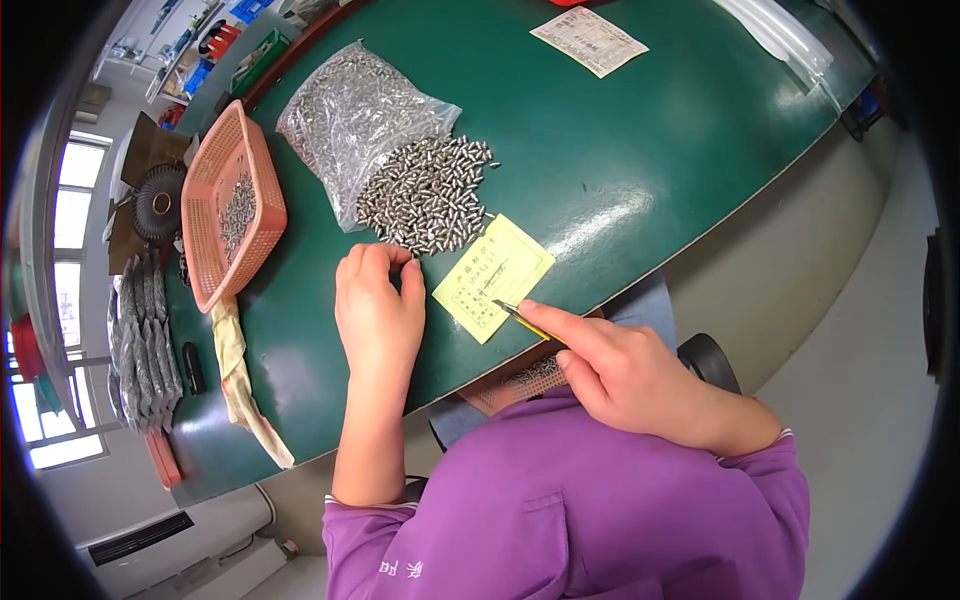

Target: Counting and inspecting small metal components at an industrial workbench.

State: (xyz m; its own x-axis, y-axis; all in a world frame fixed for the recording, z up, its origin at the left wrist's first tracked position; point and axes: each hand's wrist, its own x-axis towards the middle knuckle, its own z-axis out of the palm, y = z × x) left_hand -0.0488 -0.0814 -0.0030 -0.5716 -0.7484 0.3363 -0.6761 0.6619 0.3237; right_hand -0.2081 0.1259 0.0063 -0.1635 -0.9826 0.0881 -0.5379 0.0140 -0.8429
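Note:
A yellow and black cutter knife (532,326) is in my right hand (625,370), index finger stretched along it. The knife's dark tip reaches over a yellow paper slip (510,250) with print and handwriting, lying near the table's front edge. My left hand (378,305) rests left of the slip, at the near edge of a heap of small, shiny, pointed metal pins (425,190). Its thumb and forefinger come together there; what they pinch, if anything, is hidden. The heap spills from a clear plastic bag (350,110) full of the same pins.
Left of the bag, a pink plastic basket (270,215) holds more small metal parts. Beyond it lie filled clear bags (140,340), a black marker (193,368) and a cloth strip (235,375). A printed paper (590,42) lies at the green table's (560,140) far side. A fan (160,204) stands left.

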